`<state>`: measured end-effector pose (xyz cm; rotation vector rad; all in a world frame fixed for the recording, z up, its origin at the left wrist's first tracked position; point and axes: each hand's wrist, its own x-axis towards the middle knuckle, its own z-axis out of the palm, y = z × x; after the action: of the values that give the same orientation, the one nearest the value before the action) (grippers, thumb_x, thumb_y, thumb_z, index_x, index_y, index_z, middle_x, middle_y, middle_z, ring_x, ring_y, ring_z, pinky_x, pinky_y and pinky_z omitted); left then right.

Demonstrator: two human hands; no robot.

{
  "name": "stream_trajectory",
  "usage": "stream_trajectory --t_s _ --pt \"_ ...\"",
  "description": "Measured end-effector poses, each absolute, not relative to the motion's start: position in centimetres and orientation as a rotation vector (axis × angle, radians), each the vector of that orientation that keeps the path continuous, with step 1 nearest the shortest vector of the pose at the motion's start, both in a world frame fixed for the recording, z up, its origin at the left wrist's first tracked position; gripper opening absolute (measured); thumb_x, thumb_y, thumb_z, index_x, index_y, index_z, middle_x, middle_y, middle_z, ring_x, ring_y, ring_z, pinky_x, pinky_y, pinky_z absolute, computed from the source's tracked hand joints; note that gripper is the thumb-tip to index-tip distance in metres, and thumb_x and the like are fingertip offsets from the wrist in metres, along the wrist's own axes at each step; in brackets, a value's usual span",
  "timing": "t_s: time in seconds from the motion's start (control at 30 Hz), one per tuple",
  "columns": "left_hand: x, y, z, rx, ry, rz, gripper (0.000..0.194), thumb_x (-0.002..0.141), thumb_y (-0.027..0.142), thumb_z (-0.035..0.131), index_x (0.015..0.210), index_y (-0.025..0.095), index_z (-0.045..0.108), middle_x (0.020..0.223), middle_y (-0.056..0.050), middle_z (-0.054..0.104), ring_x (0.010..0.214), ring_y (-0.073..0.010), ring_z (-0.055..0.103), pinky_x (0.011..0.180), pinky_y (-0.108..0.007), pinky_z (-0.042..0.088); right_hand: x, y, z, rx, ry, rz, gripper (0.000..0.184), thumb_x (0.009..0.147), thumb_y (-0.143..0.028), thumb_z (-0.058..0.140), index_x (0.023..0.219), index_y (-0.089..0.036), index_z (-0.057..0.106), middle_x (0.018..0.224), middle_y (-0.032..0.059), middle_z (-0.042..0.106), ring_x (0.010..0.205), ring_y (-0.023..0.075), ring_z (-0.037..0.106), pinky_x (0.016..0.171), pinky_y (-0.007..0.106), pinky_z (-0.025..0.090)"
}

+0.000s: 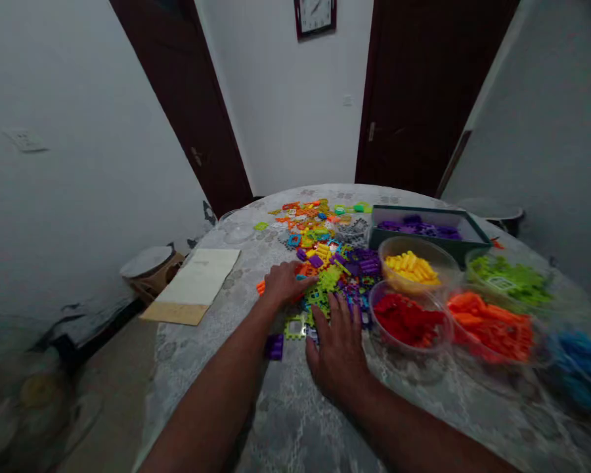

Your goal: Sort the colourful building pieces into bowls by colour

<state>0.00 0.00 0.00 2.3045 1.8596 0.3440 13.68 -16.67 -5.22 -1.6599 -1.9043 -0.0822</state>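
A heap of mixed plastic building pieces (329,279) in many colours lies in the middle of the table. My left hand (286,282) rests at the heap's left side, over some orange pieces, thumb apart from the fingers; I see nothing held in it. Palm down, my right hand (342,345) has its fingers stretched onto the heap's near edge, touching green and purple pieces. A yellow-green square piece (294,328) lies between the hands. Nearer to me, a purple piece (274,347) sits beside my left forearm.
On the right stand clear bowls of yellow pieces (411,266), red pieces (408,318), orange pieces (492,328), green pieces (512,279) and blue pieces (584,368). Behind them is a dark green box (431,246) with purple pieces. A cardboard sheet (197,282) lies at the left edge.
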Motion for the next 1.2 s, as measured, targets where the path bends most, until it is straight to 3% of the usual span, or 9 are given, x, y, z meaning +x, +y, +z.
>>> stream_trajectory --t_s 0.2,0.43,0.6,0.8,1.0,1.2 --pt "-0.4 0.1 -0.7 2.2 1.833 0.386 0.077 0.083 0.083 0.062 0.135 0.026 0.067 0.123 -0.015 0.074 0.112 -0.033 0.07 0.092 -0.037 0.051 13.8 -16.6 -5.3 -1.705 -1.909 -0.073 0.067 0.091 -0.049 0.076 0.149 -0.019 0.06 0.17 0.0228 0.036 0.161 0.0418 0.025 0.129 0.066 0.012" --pt "-0.5 0.4 -0.1 2.1 1.775 0.329 0.083 0.079 0.083 0.066 0.133 0.02 0.063 0.129 -0.02 0.073 0.116 -0.0361 0.07 0.09 -0.037 0.051 13.8 -16.7 -5.0 -1.691 -1.93 -0.056 0.066 0.092 -0.053 0.073 0.148 -0.019 0.061 0.166 0.0232 0.042 0.16 0.0415 0.027 0.129 0.065 0.013" --pt "-0.2 0.6 0.2 1.972 1.835 0.325 0.088 0.068 0.084 0.074 0.125 0.017 0.064 0.13 -0.024 0.073 0.12 -0.0381 0.07 0.086 -0.034 0.049 13.8 -16.8 -4.9 -1.678 -1.966 -0.044 0.064 0.095 -0.053 0.069 0.149 -0.02 0.061 0.164 0.0216 0.045 0.159 0.0411 0.028 0.129 0.066 0.011" --pt "-0.2 1.2 0.3 1.956 1.857 0.228 0.095 0.066 0.09 0.069 0.121 0.013 0.065 0.132 -0.03 0.071 0.118 -0.0404 0.07 0.08 -0.034 0.048 13.8 -16.8 -4.8 -1.685 -1.981 -0.04 0.063 0.095 -0.053 0.069 0.149 -0.021 0.06 0.164 0.0205 0.046 0.158 0.0409 0.03 0.128 0.068 0.011" --pt "-0.7 2.2 -0.1 1.948 1.789 0.233 0.096 0.065 0.097 0.062 0.112 0.013 0.07 0.118 -0.026 0.077 0.109 -0.0395 0.073 0.074 -0.035 0.047 13.8 -16.8 -5.0 -1.687 -1.982 -0.065 0.064 0.096 -0.055 0.066 0.15 -0.022 0.059 0.165 0.0195 0.045 0.159 0.0409 0.027 0.128 0.068 0.01" --pt "-0.8 1.8 -0.1 2.009 1.751 0.274 0.094 0.068 0.093 0.066 0.122 0.016 0.064 0.125 -0.021 0.074 0.105 -0.0344 0.071 0.073 -0.033 0.047 13.8 -16.8 -4.8 -1.7 -1.988 -0.049 0.063 0.096 -0.055 0.066 0.15 -0.022 0.06 0.165 0.0197 0.045 0.16 0.0401 0.026 0.129 0.067 0.008"
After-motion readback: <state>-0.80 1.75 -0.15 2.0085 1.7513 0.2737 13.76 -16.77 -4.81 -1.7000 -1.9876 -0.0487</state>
